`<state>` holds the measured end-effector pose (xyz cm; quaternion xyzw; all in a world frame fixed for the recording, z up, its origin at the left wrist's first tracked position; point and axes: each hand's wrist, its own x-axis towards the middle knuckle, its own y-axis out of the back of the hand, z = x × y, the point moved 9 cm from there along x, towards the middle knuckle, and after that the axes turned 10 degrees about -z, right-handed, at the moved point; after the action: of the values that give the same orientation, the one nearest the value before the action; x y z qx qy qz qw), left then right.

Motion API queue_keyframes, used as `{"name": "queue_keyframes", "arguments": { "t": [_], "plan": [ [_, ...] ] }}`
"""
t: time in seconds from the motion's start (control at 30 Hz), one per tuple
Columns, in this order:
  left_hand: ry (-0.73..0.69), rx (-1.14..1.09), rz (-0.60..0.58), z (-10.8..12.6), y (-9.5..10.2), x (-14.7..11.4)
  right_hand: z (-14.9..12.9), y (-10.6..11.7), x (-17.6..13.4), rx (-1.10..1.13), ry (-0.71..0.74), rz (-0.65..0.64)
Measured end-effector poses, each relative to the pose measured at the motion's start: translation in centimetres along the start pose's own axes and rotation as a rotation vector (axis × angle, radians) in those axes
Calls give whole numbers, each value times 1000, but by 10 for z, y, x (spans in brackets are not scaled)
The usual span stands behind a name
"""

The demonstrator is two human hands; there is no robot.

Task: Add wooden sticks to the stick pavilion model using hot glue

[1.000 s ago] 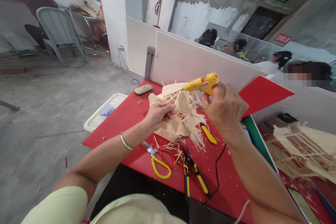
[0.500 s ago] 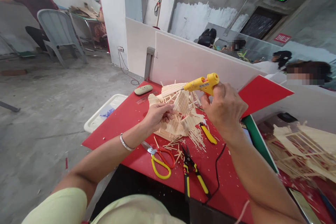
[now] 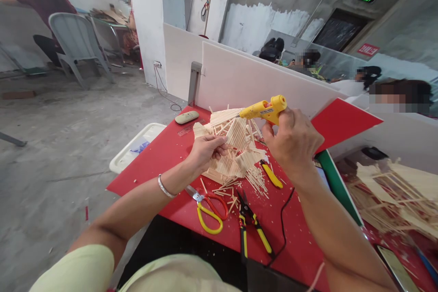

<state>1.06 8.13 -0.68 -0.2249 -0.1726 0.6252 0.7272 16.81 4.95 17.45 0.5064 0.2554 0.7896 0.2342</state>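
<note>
- One red table (image 3: 143,171) spans our frame's lower centre.
- One wooden-stick model (image 3: 226,166) stands mid-frame; our left hand (image 3: 208,148) pinches a slatted panel (image 3: 237,134) on it, fingertips nearly together.
- Our right hand (image 3: 296,139) wraps firmly round one yellow glue gun (image 3: 263,108), nozzle at the panel's top; we'd best steady the panel and squeeze sparingly.
- Lower centre: one pair of snips (image 3: 247,209), one pair of scissors (image 3: 199,197).
- Loose sticks (image 3: 256,182): too jumbled to count.

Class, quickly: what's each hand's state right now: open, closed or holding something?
Left hand: closed, pinching the pale, ribbed wooden-stick panel.
Right hand: closed around the yellow plastic pistol-shaped glue gun.
</note>
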Motion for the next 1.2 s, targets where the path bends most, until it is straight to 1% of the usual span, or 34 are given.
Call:
{"name": "queue_keyframes", "arguments": {
  "t": [0.17,0.43,0.57,0.83,1.03,1.2],
  "plan": [
    [-12,1,-19,-1,0,2,-2,-2,0,-20,-3,-8],
    [-9,-9,-9,-1,1,2,-4,-3,-1,-64,0,-8],
    [-16,-7,-18,-1,0,2,-4,-2,-1,-64,0,-4],
    [11,-5,10,1,-1,-1,-4,-1,-2,-48,9,7],
    [-18,-14,-11,-1,0,3,-7,-2,-1,-26,33,-11],
    [-7,-22,3,0,0,1,-7,-2,1,-42,24,-1]
  ]
}}
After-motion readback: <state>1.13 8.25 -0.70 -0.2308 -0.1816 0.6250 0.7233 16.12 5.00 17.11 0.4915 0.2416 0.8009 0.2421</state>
